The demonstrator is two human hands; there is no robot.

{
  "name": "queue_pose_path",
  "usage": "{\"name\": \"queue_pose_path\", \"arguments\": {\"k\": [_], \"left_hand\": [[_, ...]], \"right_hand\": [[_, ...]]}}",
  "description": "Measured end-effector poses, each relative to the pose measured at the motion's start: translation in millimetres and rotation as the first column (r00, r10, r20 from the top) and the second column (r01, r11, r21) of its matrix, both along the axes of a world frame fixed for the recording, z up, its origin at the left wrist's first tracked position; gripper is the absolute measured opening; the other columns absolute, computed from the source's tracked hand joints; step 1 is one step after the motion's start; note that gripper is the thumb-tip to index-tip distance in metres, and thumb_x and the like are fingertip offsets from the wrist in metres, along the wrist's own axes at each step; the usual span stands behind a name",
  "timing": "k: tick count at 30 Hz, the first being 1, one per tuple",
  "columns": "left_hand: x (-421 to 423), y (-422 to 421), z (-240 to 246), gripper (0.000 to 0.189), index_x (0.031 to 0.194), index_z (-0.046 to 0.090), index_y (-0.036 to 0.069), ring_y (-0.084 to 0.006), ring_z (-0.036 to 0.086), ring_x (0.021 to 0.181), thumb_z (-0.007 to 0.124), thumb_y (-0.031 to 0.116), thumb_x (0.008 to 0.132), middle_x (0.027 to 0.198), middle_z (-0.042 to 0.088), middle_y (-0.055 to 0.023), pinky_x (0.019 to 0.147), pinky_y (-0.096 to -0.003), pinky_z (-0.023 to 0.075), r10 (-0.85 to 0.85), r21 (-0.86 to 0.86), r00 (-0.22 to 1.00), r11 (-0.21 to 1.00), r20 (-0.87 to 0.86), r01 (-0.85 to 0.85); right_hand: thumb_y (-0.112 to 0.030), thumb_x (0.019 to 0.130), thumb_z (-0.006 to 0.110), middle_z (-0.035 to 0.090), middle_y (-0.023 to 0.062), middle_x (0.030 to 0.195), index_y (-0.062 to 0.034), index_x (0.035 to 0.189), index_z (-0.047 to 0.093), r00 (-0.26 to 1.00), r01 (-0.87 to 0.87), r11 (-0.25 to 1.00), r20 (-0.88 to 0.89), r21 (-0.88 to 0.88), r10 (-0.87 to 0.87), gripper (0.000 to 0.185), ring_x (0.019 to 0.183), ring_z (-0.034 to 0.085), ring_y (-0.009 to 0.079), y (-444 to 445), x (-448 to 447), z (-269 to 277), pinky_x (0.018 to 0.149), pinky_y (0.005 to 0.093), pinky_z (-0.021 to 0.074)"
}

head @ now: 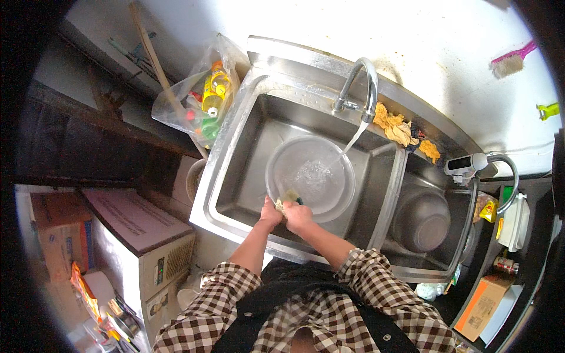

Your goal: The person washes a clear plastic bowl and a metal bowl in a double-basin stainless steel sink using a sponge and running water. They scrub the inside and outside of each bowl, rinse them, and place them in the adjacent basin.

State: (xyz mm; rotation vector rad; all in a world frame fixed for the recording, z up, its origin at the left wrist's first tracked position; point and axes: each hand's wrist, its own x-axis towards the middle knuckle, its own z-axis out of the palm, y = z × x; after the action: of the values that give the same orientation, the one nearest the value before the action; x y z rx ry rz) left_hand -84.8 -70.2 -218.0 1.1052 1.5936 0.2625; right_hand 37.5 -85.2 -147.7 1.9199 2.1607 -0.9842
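My left hand (270, 212) and my right hand (297, 215) are close together over the near-left rim of a round bowl (331, 207). Between them they hold a small yellowish sponge or cloth (290, 195), with a dark green patch beside my right fingers. My fingers hide part of it, so its exact kind is unclear. Water fills the bowl, which rests in the large basin of a stainless steel sink (247, 154). From the curved chrome faucet (371, 84) a stream of water (355, 139) falls into the bowl and stirs its surface.
An upturned metal pot (419, 225) occupies the smaller right basin, below a white-bodied faucet (465, 165). Crumpled yellow cloths (393, 125) lie along the back ledge. A plastic bag of bottles (214, 92) hangs left of the sink. A scrub brush (510, 64) hangs on the wall.
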Motion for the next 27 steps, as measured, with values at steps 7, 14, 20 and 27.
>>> {"name": "queue_pose_path", "arguments": {"k": [7, 14, 20, 27], "left_hand": [[25.7, -23.5, -5.3, 0.080, 0.118, 0.029, 0.001, -0.0261, 0.056, 0.104, 0.081, 0.023, 0.061, 0.110, 0.056, -0.0172, 0.086, -0.0349, 0.0456, -0.022, -0.196, 0.975, 0.980, -0.220, -0.022], [70.3, -39.0, -19.7, 0.059, 0.129, 0.045, 0.014, -0.0282, 0.053, 0.109, 0.063, 0.035, 0.076, 0.121, 0.054, -0.0137, 0.088, -0.0347, 0.0457, -0.874, -0.241, 0.393, 0.463, -0.287, 0.853], [66.1, -39.4, 50.1, 0.044, 0.109, 0.060, 0.012, -0.0308, 0.058, 0.101, 0.062, 0.041, 0.076, 0.107, 0.061, -0.0147, 0.085, -0.0407, 0.0462, -0.670, -0.106, 0.695, 0.736, -0.260, 0.669], [27.0, 8.3, 160.7, 0.035, 0.089, 0.060, 0.004, -0.0294, 0.061, 0.086, 0.070, 0.031, 0.069, 0.092, 0.063, -0.0167, 0.071, -0.0392, 0.0488, -0.154, 0.580, 0.945, 0.757, -0.288, 0.300]], "right_hand": [[-0.009, 0.067, 0.059, 0.062, 0.0144, 0.087, -0.0073, 0.091, 0.050, 0.997, -0.069, 0.995, -0.022, 0.077, 0.071, 0.026, 0.079, 0.062, 0.0341, -12.0, 28.3, 19.3, 0.065, 0.0444, 0.0492], [-0.014, 0.068, 0.059, 0.062, 0.0120, 0.082, -0.0096, 0.087, 0.052, 0.991, -0.105, 0.980, -0.061, 0.171, 0.117, 0.020, 0.077, 0.061, 0.0329, -30.8, 72.0, 46.9, 0.062, 0.0441, 0.0479], [-0.008, 0.066, 0.053, 0.061, 0.0133, 0.078, -0.0103, 0.081, 0.055, 0.998, -0.008, 0.955, -0.063, 0.295, 0.028, 0.015, 0.075, 0.060, 0.0352, -1.9, 103.4, 89.6, 0.061, 0.0465, 0.0458], [-0.008, 0.065, 0.055, 0.061, 0.0127, 0.074, -0.0127, 0.083, 0.058, 0.981, -0.192, 0.950, 0.061, 0.245, 0.183, 0.019, 0.076, 0.061, 0.0344, 38.7, 133.2, 126.2, 0.061, 0.0462, 0.0463]]}}
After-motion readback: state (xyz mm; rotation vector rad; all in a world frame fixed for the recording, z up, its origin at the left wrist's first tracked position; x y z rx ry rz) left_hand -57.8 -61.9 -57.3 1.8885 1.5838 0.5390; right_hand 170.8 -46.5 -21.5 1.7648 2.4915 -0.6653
